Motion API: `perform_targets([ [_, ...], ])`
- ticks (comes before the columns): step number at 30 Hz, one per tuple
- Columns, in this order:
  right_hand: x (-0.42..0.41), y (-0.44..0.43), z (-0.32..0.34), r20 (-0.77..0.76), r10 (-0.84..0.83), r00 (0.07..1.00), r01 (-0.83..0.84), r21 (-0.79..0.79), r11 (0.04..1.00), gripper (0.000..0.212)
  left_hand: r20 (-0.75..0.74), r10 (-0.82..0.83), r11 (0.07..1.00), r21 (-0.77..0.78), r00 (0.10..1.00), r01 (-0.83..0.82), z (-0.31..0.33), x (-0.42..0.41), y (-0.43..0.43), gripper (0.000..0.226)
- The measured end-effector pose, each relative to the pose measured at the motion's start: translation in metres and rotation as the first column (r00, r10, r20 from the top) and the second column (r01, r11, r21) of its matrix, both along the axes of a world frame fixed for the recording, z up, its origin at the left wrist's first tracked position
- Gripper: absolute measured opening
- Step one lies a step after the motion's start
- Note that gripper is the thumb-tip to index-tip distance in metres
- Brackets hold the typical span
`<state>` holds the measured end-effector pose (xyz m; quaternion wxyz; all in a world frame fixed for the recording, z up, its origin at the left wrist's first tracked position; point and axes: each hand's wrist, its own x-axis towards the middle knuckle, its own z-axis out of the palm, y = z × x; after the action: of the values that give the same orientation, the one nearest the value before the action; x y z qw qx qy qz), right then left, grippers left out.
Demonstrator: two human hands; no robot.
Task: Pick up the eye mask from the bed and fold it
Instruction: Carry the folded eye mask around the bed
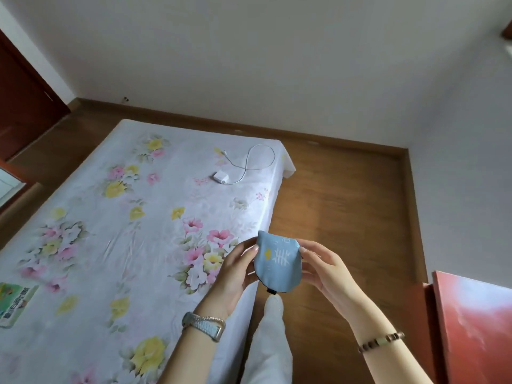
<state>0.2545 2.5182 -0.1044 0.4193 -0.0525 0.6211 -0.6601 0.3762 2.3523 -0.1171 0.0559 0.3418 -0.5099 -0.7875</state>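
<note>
Folded eye mask (278, 261) held above the bed (124, 217) edge, lower centre of frame.
Left hand (235, 273) and right hand (324, 270) fingers pinch its opposite sides.

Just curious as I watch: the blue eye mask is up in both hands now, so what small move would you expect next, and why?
Probably pressing the fold flat, though that is a guess. The eye mask already looks doubled over, pinched at its sides by the left hand and right hand, held above the edge of the bed. Its black strap end hangs loose below, so tucking that in may follow.
</note>
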Motion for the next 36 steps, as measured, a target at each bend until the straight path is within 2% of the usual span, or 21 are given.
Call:
perform_targets([
  [19,-0.25,-0.104,0.023,-0.066,-0.184,0.981,0.185,0.007,0.983,0.02,-0.057,-0.19,0.981,0.021,0.98,0.191,0.019,-0.285,-0.125,0.025],
  [29,-0.375,-0.144,0.02,-0.106,-0.224,0.969,0.225,-0.006,0.974,0.019,-0.098,-0.159,0.987,0.012,0.982,0.161,0.018,-0.408,-0.161,0.024],
  [36,-0.491,-0.173,0.018,-0.105,-0.21,0.972,0.211,-0.01,0.978,0.018,-0.082,-0.121,0.993,-0.011,0.989,0.12,0.016,-0.522,-0.188,0.027],
])
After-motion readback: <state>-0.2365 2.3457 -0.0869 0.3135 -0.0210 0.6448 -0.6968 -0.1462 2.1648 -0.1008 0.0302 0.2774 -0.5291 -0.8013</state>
